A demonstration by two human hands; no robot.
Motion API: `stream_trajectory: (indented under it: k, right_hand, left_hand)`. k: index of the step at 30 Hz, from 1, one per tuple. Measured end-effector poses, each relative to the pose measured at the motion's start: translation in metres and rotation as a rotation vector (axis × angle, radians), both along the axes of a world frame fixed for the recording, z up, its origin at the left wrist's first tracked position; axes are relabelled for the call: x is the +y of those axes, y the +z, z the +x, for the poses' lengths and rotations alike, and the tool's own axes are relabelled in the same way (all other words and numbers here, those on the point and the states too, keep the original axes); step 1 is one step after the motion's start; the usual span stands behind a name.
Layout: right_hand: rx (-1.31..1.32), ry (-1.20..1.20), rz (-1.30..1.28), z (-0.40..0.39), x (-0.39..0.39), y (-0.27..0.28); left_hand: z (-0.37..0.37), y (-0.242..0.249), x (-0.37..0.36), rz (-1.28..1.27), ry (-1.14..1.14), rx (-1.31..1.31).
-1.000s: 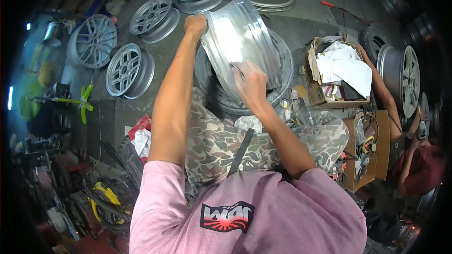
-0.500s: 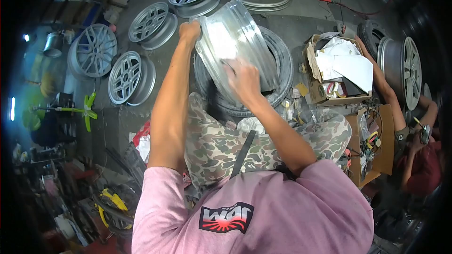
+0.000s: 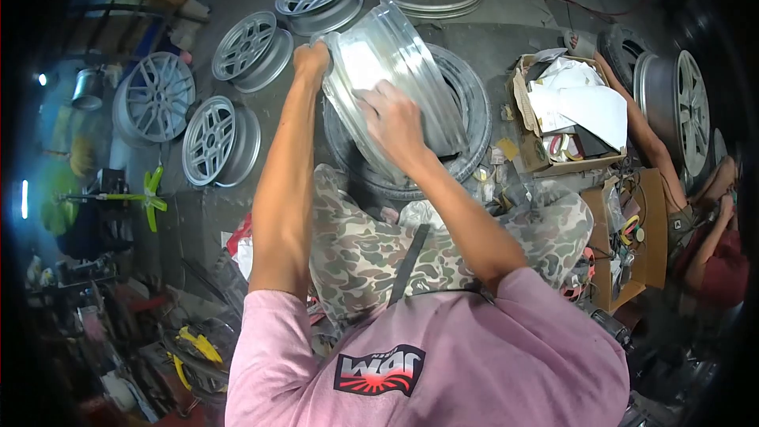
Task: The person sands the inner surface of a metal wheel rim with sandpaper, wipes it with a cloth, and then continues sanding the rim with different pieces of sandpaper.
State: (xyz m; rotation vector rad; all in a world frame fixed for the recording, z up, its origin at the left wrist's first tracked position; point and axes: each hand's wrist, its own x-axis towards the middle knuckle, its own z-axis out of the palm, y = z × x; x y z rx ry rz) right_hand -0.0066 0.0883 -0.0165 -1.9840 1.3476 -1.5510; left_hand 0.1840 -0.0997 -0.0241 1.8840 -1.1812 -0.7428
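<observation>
A bare silver wheel rim [image 3: 411, 71] stands tilted on its edge inside a grey tyre [image 3: 473, 122] that lies flat on the floor. My left hand [image 3: 311, 60] grips the rim's upper left edge. My right hand [image 3: 392, 122] presses against the rim's barrel, fingers closed on something small that I cannot make out. My knees in camouflage trousers [image 3: 371, 245] are just below the tyre.
Several silver alloy wheels [image 3: 251, 47] lie on the concrete to the left and at the top. A cardboard box of papers [image 3: 573, 111] and a second box of tools [image 3: 624, 245] sit to the right. Another person [image 3: 704, 245] crouches at the right beside an upright wheel [image 3: 680, 119].
My right hand has slid up and to the left across the rim's barrel. My left hand stays on the rim's edge. The person at the right has shifted their arms.
</observation>
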Motion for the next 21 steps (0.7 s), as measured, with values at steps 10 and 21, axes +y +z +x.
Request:
stream_trajectory:
  k: [10, 21]
  right_hand:
    - [0.056, 0.013, 0.016, 0.007, -0.018, 0.004]
    - [0.110, 0.008, 0.013, 0.018, -0.035, 0.008]
  left_hand:
    - [0.008, -0.009, -0.001, -0.025, -0.029, 0.075]
    - [0.012, 0.000, 0.006, -0.002, -0.035, 0.012]
